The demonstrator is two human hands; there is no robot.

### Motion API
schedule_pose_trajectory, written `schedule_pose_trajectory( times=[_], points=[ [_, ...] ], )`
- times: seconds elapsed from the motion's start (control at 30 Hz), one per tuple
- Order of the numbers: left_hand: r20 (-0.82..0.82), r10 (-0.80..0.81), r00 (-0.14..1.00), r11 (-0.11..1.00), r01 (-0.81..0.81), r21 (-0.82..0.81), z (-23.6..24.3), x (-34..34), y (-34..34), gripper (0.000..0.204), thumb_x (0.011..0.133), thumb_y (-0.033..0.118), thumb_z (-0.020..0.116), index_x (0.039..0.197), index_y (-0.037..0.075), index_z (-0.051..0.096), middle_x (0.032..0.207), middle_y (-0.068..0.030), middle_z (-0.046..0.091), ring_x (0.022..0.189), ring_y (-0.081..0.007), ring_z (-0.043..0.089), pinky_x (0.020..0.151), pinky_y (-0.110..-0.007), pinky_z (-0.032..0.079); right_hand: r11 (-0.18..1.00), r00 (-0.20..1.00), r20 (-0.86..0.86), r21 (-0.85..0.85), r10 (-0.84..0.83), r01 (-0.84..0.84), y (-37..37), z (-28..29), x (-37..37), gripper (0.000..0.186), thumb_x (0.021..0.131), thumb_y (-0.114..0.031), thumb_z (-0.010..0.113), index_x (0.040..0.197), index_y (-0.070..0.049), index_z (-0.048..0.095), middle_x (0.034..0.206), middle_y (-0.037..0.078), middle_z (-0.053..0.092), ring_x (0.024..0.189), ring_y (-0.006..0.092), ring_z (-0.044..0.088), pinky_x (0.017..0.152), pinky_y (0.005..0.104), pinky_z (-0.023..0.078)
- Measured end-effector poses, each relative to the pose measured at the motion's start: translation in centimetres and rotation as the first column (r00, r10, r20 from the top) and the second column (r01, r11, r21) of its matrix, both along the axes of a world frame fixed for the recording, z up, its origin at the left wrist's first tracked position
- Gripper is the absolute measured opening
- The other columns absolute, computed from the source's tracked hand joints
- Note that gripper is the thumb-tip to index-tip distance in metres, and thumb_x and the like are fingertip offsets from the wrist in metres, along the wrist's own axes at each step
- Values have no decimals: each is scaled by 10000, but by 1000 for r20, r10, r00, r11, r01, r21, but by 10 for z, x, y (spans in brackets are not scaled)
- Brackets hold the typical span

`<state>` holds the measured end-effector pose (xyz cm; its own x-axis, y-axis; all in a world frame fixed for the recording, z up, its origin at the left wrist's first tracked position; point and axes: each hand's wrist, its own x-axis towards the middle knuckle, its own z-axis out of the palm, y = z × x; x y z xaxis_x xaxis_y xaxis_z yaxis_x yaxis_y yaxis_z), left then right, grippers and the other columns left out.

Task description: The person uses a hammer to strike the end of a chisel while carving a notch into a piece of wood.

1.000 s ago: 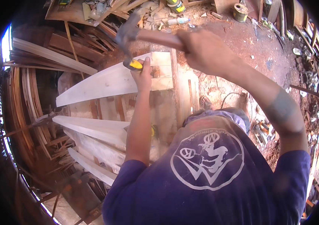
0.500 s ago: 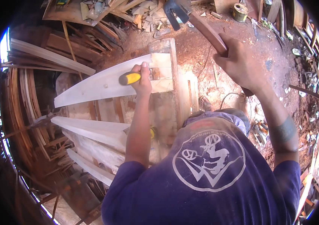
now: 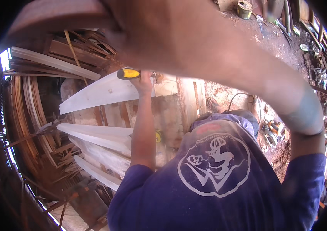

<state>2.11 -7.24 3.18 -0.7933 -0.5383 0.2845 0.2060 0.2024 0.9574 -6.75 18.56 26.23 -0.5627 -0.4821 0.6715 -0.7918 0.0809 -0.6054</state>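
Observation:
My left hand (image 3: 145, 84) is closed around a chisel with a yellow and black handle (image 3: 132, 73); the handle points left. Beneath it lies a long pale, tapered board (image 3: 98, 92), with the hand over its wider right end. Much of the chisel's working end is hidden by my hand and arm. My right hand (image 3: 148, 34) is raised very near the camera and blurred, gripping the brown wooden handle (image 3: 61, 19) of a hammer. The hammer's head cannot be made out in this view.
More pale boards (image 3: 98, 136) lie on the workbench (image 3: 167, 115), with a yellow tape measure (image 3: 158, 135) beside my left forearm. Stacked timber (image 3: 36, 115) stands at the left. A tin can (image 3: 244, 9) sits on the littered floor at the back right.
My right arm has swung up and left with the hammer, now covering the upper middle of the view. My left hand keeps hold of the chisel, its handle tipped slightly more level.

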Motion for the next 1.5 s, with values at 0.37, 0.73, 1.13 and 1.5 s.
schedule_pose_trajectory(
  times=[0.37,0.73,1.13,1.5],
  points=[
    [40,51,998,997,-49,-56,-3,5,0,251,944,131,656,792,51,473,697,2,548,596,-68,488,544,-239,387,929,998,32,364,63,-70,-9,3,-6,337,789,-155,704,1091,-10,664,877,172,736,868,310,741,734,428,595],
    [154,-10,988,1000,10,-2,-4,-4,3,233,983,103,613,779,72,505,650,19,452,548,-69,401,511,-255,319,785,975,212,615,-69,-78,20,-92,-2,346,826,-112,630,1150,9,611,870,237,704,820,409,707,756,479,567],
    [-104,-72,992,985,87,152,13,18,-7,372,989,176,601,685,88,405,578,6,411,571,-112,406,601,-324,406,922,872,416,376,-260,95,64,-100,-11,217,791,-83,561,963,32,629,848,306,662,883,463,664,847,520,506],
    [13,-39,999,995,40,-91,2,-7,0,372,977,134,609,663,89,416,552,2,428,505,-99,375,518,-291,375,896,964,243,443,-105,-14,29,-88,-4,200,766,-34,604,950,31,650,773,256,678,797,411,696,750,507,550]
  ],
)
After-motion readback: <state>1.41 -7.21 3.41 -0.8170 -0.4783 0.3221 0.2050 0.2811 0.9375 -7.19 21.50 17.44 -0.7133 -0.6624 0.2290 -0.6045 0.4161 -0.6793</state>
